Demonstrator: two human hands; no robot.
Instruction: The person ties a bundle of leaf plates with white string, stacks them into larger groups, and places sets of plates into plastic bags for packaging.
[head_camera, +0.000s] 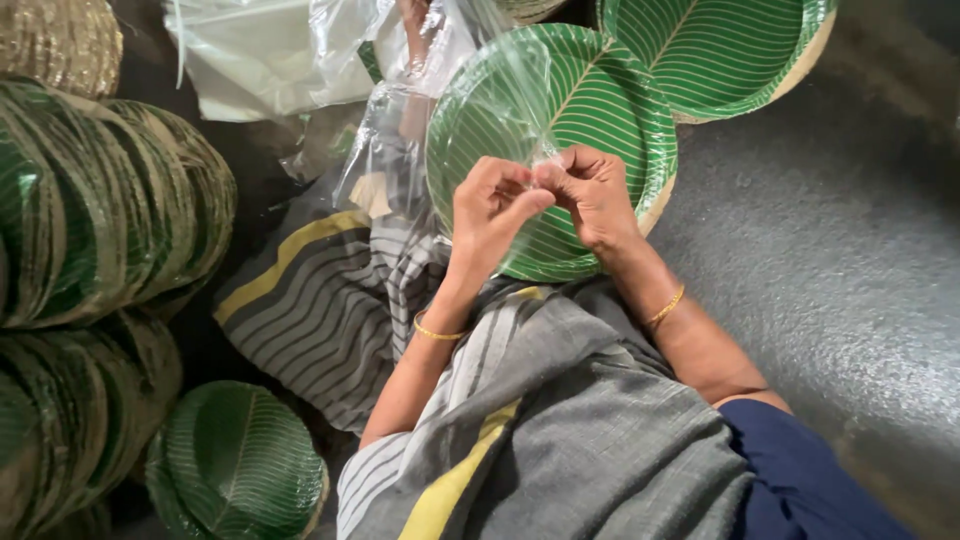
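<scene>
- We have both hands raised in front of us over our lap, meeting at the near face of a stack of green leaf-pattern plates (590, 110) that sits inside a clear plastic bag (400, 130).
- Our left hand (490, 205) is curled, with thumb and forefinger pinched on a bit of the clear film; our right hand (592, 190) is clenched the same way just beside it, knuckles up, its fingertips touching the left's.
- What both hands grasp looks like the loose plastic of the bag where it bunches at the plate face; whether it is a twist or a knot we cannot tell, as the film is too thin to read.
- The wrapped stack lies directly beyond the pinch, away from us, tilted so its round face looks toward us; the bag's slack trails off up and to our left.
- Neither hand is clearly nearer the stack; both sit against its lower middle.
- Our forearms converge from the lap, wrists bent inward, each wearing a thin gold bangle (665, 306).
- A second plate (720, 50) lies behind the stack to the right, apart from our hands.
- More bundled stacks (100, 200) stand at our left, and one lies on the floor (850, 260) by our knee.
</scene>
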